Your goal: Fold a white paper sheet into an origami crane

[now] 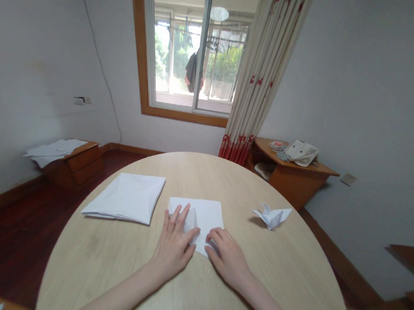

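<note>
A white sheet of paper (211, 215) lies on the round table in front of me, with a folded flap (191, 222) standing up on its left part. My left hand (174, 241) rests over the left side of the sheet, its fingers spread and its thumb near the flap's lower edge. At the lower right edge of the paper, my right hand (228, 254) has curled fingers and a thumb around the paper's edge; the fingertips' exact hold is partly hidden. To the right stands a folded paper crane (273, 217). A stack of white paper (126, 197) lies to the left.
The round wooden table (206, 169) fills the foreground. Behind it are a window and a patterned curtain (261, 78). A corner cabinet (293, 178) with a cloth bag (301, 153) stands at right. Papers (55, 149) lie on a low cabinet (84, 162) at left.
</note>
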### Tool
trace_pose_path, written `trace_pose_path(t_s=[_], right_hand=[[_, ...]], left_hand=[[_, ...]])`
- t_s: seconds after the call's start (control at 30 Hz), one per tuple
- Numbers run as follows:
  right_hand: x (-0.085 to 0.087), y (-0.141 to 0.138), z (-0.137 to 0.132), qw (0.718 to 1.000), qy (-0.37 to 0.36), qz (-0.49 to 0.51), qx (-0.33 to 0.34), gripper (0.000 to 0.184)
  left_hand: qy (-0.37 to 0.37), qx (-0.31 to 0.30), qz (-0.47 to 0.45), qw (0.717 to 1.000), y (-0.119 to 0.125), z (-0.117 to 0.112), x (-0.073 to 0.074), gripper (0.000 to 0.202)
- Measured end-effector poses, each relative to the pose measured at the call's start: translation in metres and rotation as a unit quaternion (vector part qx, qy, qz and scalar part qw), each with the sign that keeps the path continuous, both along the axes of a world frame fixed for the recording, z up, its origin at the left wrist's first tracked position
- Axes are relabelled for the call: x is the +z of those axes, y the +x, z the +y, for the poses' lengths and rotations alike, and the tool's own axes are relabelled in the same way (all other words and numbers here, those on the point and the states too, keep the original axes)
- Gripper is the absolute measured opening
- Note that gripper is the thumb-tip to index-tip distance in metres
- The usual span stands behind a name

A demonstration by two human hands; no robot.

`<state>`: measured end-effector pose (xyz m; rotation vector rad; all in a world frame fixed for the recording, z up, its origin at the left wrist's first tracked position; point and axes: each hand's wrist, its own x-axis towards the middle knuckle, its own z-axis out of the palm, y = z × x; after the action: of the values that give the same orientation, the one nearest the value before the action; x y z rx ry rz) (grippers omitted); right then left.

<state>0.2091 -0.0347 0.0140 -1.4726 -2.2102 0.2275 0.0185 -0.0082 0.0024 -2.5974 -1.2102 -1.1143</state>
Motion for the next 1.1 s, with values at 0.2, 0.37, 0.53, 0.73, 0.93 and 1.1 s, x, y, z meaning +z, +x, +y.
trace_pose_path(t_s=[0.2, 0.37, 0.53, 0.73, 0.93, 1.1], right_hand=[[0.0, -0.001, 0.001, 0.994, -0.038, 0.104, -0.023, 0.012], [0.001, 0.005, 0.005, 0.979, -0.12, 0.151, -0.063, 0.011], [0.001, 0.012, 0.007, 0.967, -0.178, 0.177, -0.046, 0.012], [0.007, 0.018, 0.006, 0.965, -0.21, 0.156, -0.032, 0.012], [0.021, 0.023, 0.0, 0.965, -0.231, 0.121, -0.011, 0.013], [0.032, 0.024, -0.008, 0.986, -0.169, 0.008, -0.017, 0.016]], left_hand=[[0.005, 0.017, 0.0, 1.0, -0.004, 0.004, 0.003, 0.037], [-0.001, 0.029, 0.003, 1.0, -0.006, 0.005, 0.003, 0.038], [-0.012, 0.035, 0.002, 0.999, -0.005, 0.006, 0.005, 0.037], [-0.017, 0.033, 0.002, 0.999, -0.005, 0.006, 0.003, 0.038], [-0.01, 0.035, 0.003, 0.999, -0.005, 0.006, 0.002, 0.038], [-0.008, 0.036, 0.001, 0.999, -0.006, 0.006, 0.003, 0.037]])
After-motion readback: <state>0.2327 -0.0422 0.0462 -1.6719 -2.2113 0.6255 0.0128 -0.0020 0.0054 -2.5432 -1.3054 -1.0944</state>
